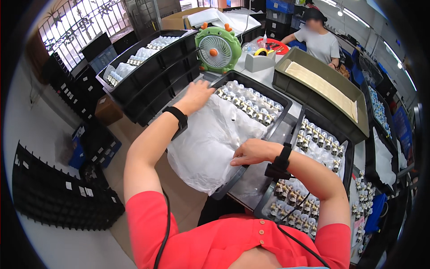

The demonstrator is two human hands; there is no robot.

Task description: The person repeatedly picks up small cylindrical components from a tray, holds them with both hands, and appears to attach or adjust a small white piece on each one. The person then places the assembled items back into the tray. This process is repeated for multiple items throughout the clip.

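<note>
A thin white plastic sheet (201,139) lies crumpled over the near left part of a black tray (281,117). Rows of small figurines (248,105) with clear domed tops show in the tray's uncovered far part. My left hand (200,95) rests at the sheet's far left edge, its fingers apart and slightly blurred. At the near right side of the tray, my right hand (253,150) has its thumb and fingers closed on the sheet's edge. Each wrist wears a black band.
Another black tray (349,157) of figurines stands to the right. Beyond it is an olive bin (320,87). A green fan (218,50) stands at the back, beside stacked black crates (148,76) on the left. Across the table a person (320,42) in a white shirt works.
</note>
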